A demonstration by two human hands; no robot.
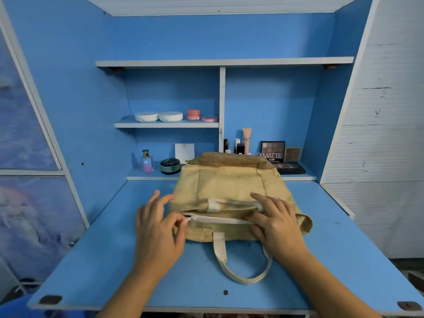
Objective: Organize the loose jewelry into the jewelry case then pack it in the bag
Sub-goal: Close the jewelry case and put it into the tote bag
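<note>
While both hands are on it, the one bag (229, 187) lies flat in the middle of the blue desk (114, 260), so that's one bag, two hands. It's tan woven stuff with two off-white handles, one looping toward the near edge (241, 269), and a white zipper (220, 219) running across the top, closed as far as I can see. Left hand (158, 228) pinches the zipper's left end between thumb and fingers. Right hand (275, 221) lies flat with fingers spread, pressing the bag's right end, not gripping. Back shelf: two white round compacts (158, 116), plus one eyeshadow palette (273, 151) marked MATTE.
</note>
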